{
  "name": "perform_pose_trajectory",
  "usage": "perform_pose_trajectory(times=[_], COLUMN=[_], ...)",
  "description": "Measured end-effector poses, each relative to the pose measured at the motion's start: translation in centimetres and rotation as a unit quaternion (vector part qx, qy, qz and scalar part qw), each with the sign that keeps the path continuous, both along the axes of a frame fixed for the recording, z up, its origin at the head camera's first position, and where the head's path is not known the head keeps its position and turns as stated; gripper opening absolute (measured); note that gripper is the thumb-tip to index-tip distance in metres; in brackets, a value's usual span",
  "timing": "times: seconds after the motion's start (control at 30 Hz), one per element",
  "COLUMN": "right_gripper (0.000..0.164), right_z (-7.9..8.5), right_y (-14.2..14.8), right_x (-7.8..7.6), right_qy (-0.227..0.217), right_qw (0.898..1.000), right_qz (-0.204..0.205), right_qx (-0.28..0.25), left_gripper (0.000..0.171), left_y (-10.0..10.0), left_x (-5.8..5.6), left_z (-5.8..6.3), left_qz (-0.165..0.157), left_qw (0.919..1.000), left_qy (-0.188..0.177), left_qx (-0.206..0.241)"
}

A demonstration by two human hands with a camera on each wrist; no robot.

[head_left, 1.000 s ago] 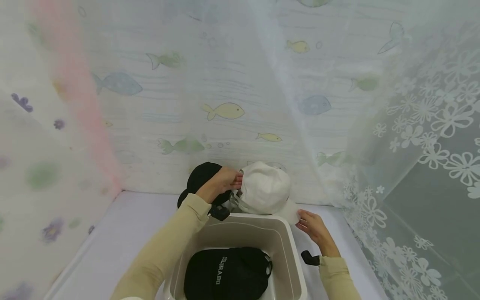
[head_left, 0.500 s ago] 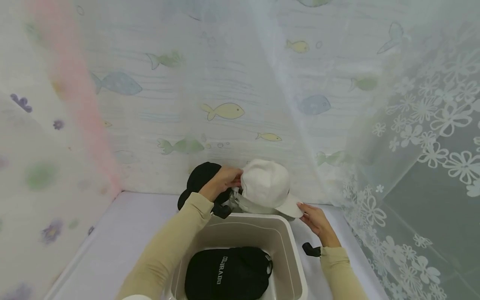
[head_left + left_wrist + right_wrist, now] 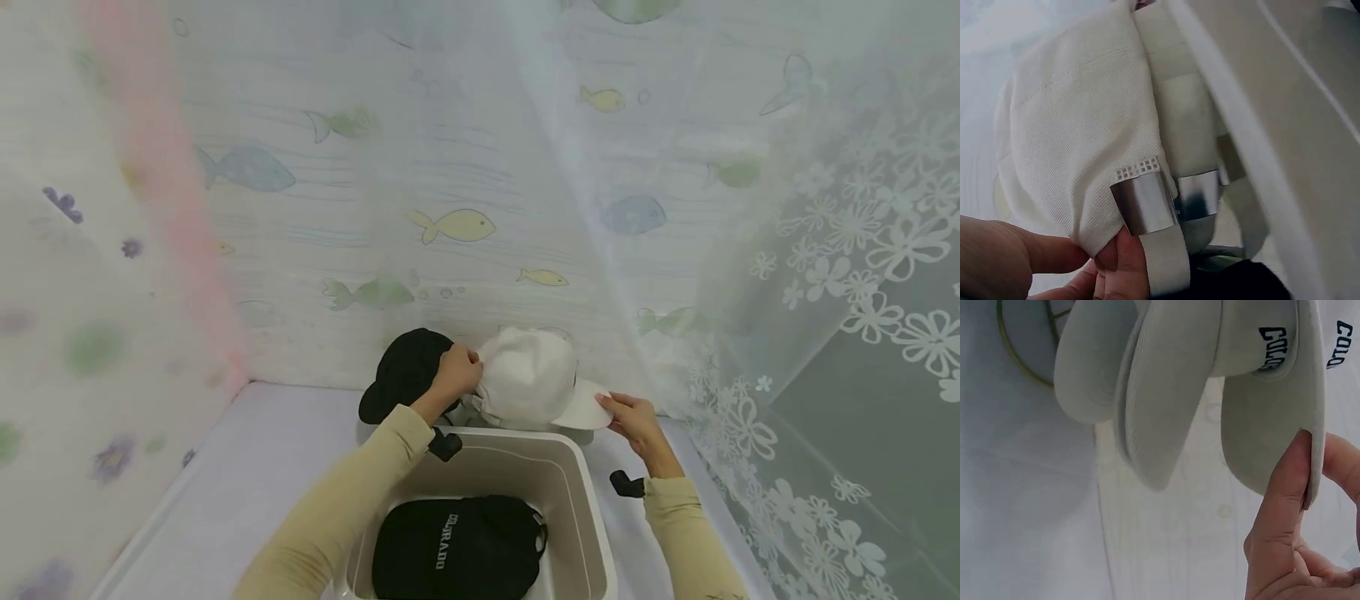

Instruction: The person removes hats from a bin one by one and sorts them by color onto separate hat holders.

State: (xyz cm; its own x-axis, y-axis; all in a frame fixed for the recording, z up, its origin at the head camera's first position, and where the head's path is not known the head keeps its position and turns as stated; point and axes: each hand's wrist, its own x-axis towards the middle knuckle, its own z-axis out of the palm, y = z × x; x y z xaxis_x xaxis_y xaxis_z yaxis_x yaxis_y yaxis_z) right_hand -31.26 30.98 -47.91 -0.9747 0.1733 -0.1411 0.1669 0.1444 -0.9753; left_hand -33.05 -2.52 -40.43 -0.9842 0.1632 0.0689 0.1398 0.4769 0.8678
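A white baseball cap [image 3: 528,375] sits behind the bin, crown up, its brim pointing right. My left hand [image 3: 459,373] pinches the back edge of this cap, beside the strap and metal buckle [image 3: 1144,203] in the left wrist view. Thumb and fingers of my right hand [image 3: 637,425] pinch the brim's edge. Dark "COLO" lettering marks the front of the held cap [image 3: 1266,437] in the right wrist view, where more white brims [image 3: 1169,412] lie stacked beneath it, apart from the held brim. A black cap [image 3: 405,375] stands just left of my left hand, which partly hides it.
A beige plastic bin [image 3: 596,517] stands in front of the caps, and a black cap [image 3: 457,546] with "COLORADO" lettering lies inside it. White cloth [image 3: 255,467] covers the surface. A fish-print curtain [image 3: 450,167] hangs close behind, with a flower-patterned sheer curtain [image 3: 847,333] at right.
The white cap's brim has risen and swung slightly right, with my right hand moving up along with it. My left hand stays at the back edge, its fingers now closer together.
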Motion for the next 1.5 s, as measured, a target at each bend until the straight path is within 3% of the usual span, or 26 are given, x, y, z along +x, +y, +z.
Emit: perform_pose_trajectory(times=[0.1, 0.23, 0.5, 0.73, 0.87, 1.0, 1.1, 1.17, 1.23, 1.33, 1.5], right_gripper=[0.066, 0.066, 0.061, 0.058, 0.059, 0.06, 0.062, 0.062, 0.062, 0.061, 0.061], right_z=[-0.3, -0.9, -1.7, -1.7, -1.7, -1.6, -1.6, -1.6, -1.6, -1.7, -1.9], right_y=[0.1, 0.1, 0.0, 0.1, -0.1, -0.2, -0.3, -0.3, -0.2, -0.1, 0.0], right_x=[-0.1, -0.1, -0.2, 0.1, 0.2, 0.3, 0.4, 0.4, 0.4, 0.3, 0.2], right_qy=[-0.006, -0.012, -0.006, 0.0, 0.006, 0.007, 0.008, 0.008, 0.008, 0.008, 0.01], right_qw=[1.0, 0.999, 0.999, 0.999, 0.999, 0.999, 0.999, 0.998, 0.998, 0.998, 0.998], right_qz=[0.001, 0.003, 0.006, 0.006, 0.009, 0.01, 0.016, 0.018, 0.016, 0.012, 0.011], right_qx=[0.024, 0.037, 0.045, 0.05, 0.046, 0.048, 0.052, 0.056, 0.057, 0.059, 0.056], left_gripper=[0.053, 0.055, 0.056, 0.055, 0.054, 0.047, 0.034, 0.022, 0.029, 0.032, 0.021], left_y=[0.2, 0.3, 0.7, 0.1, -0.5, -0.9, -0.8, -0.7, -0.4, 0.0, 0.7], left_x=[0.3, 0.5, 0.5, 0.5, 0.4, -0.3, -1.1, -1.6, -2.2, -3.2, -4.4], left_z=[-0.6, -1.1, -1.6, -0.3, 0.8, 1.3, 1.3, 1.3, 1.2, 0.9, 0.4], left_qz=[-0.003, -0.006, -0.022, -0.012, -0.005, 0.012, 0.022, 0.008, -0.013, -0.051, -0.068], left_qw=[0.9994, 0.9977, 0.9944, 0.9929, 0.9956, 0.9976, 0.9947, 0.9922, 0.9903, 0.9902, 0.9876], left_qy=[0.033, 0.065, 0.087, 0.094, 0.081, 0.065, 0.093, 0.113, 0.123, 0.103, 0.079], left_qx=[-0.01, -0.02, -0.055, -0.073, -0.048, -0.02, -0.038, -0.051, -0.063, -0.08, -0.117])
